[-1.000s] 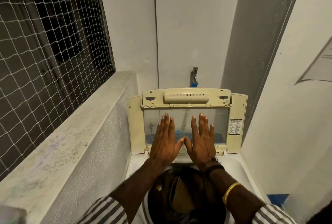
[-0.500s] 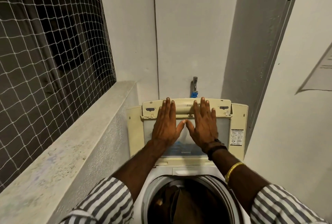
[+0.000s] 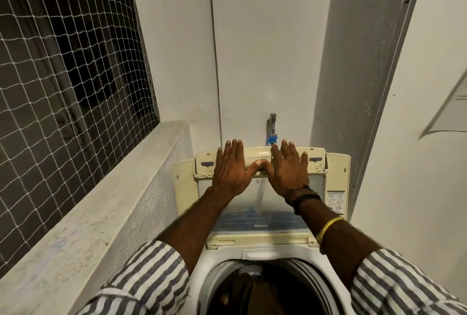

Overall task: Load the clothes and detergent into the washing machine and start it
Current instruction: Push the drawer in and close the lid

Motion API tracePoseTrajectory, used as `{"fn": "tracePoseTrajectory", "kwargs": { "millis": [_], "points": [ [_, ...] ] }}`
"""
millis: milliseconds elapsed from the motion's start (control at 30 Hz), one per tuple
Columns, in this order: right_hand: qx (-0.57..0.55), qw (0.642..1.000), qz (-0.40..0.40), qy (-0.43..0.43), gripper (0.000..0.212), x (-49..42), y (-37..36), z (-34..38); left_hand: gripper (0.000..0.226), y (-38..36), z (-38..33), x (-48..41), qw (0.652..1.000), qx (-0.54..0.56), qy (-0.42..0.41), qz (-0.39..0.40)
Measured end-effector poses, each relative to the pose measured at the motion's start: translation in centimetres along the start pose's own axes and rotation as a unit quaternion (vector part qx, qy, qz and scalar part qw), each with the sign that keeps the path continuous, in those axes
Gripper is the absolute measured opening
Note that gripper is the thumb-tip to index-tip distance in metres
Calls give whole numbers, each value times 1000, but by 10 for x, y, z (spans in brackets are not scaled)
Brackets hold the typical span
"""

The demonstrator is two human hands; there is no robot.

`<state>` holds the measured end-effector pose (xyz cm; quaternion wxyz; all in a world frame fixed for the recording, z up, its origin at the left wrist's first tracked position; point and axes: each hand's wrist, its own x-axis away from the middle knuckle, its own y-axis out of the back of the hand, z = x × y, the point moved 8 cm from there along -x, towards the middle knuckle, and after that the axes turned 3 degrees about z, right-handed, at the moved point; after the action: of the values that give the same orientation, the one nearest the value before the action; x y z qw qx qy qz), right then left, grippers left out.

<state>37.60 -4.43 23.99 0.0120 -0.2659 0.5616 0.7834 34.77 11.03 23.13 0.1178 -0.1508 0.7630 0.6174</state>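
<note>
A top-loading washing machine stands below me with its cream lid raised upright against the back wall. My left hand and my right hand lie flat on the upper part of the lid, fingers straight, fingertips at its top edge, thumbs touching over the lid's handle bar. The round drum opening shows at the bottom, with dark clothes inside it. No detergent is in view.
A speckled concrete ledge runs along the left, with a netted window above it. A tap with a blue fitting sticks out of the back wall just above the lid. A white wall closes in on the right.
Both hands have slid up the lid from its clear window to its top edge. The lid now stands higher and the drum opening shows more.
</note>
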Motion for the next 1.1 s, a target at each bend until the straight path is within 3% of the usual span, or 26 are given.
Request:
{"fn": "tracePoseTrajectory", "kwargs": {
  "millis": [433, 700, 1100],
  "points": [
    [-44, 998, -36, -15, 82, 8, -2, -1, 96, 2, -2, 6, 998, -18, 2, -61],
    [-53, 996, -69, -15, 72, 21, 2, -2, 78, 9, -9, 21, 993, -24, -6, -114],
    [-65, 992, -105, -4, 56, 48, 10, -8, 79, 14, -23, 55, 986, -16, 27, -162]
  ]
}}
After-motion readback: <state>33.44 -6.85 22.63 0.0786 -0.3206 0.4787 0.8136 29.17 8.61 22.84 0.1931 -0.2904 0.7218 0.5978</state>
